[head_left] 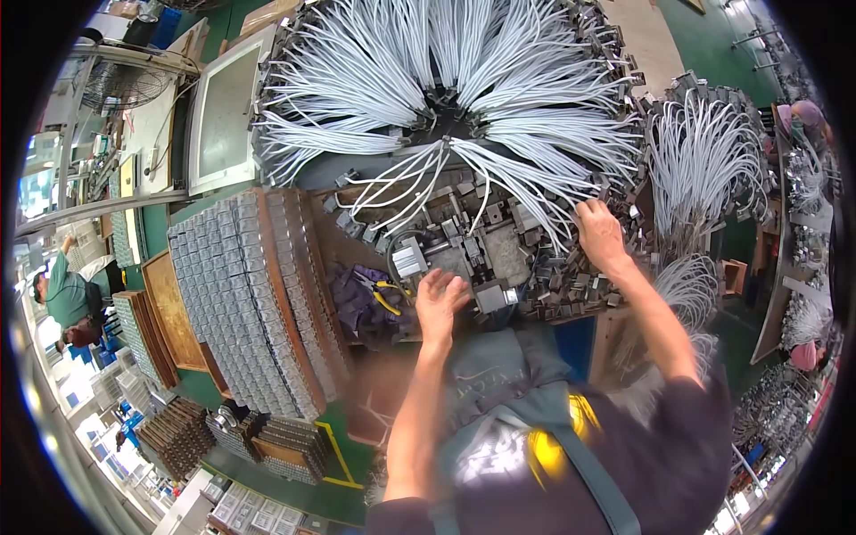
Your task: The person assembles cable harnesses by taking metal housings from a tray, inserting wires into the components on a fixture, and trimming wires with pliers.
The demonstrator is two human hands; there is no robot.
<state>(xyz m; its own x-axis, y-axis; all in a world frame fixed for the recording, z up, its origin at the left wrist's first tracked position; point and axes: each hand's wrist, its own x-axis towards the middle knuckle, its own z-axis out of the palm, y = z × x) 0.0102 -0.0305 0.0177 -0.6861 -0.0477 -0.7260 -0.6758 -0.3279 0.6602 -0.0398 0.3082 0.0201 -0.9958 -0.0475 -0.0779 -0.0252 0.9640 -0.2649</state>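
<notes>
My left hand is raised over the near edge of the bench, fingers loosely bent and apart, holding nothing I can see. Just beyond it sits a small metal fixture with a silver block at its left. My right hand is at the right of the bench, fingertips drawn together by the ends of white cables; what they grip is hidden. Many small dark metal pieces lie heaped below that hand. Yellow-handled pliers rest on dark cloth left of my left hand.
A large fan of white cable bundles fills the bench's far side. Stacked trays of grey parts stand at left. More cable bundles hang at right. A person is at far left; others work at far right.
</notes>
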